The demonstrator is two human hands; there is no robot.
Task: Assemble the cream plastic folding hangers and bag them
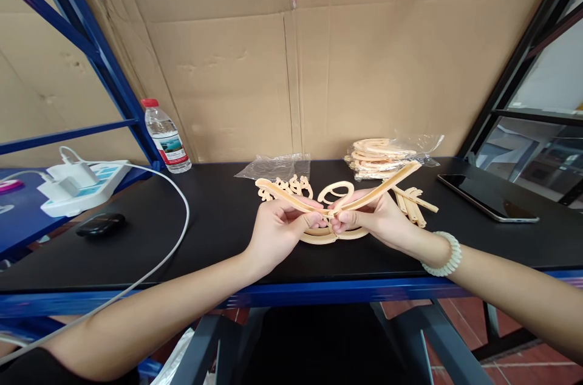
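Over the middle of the black tabletop, my left hand (282, 228) pinches a curved beige strip (286, 193) between thumb and fingers. A second beige strip (387, 187), with a channel along its length, is pinched in my right hand (371, 218), which wears a pale bead bracelet at the wrist. The inner ends of the two strips meet between my fingertips; whether they are joined I cannot tell. Below my hands lie curved beige pieces (319, 239), partly hidden. Just behind is a beige ring-shaped piece (339, 190).
Small beige pieces (298, 184) and a clear plastic bag (277, 166) lie behind my left hand. At right are a bagged stack of curved pieces (378, 157), short beige bars (414, 207) and a phone (488, 198). A bottle (167, 139), mouse (101, 224), cable and power strip (86, 187) stand left.
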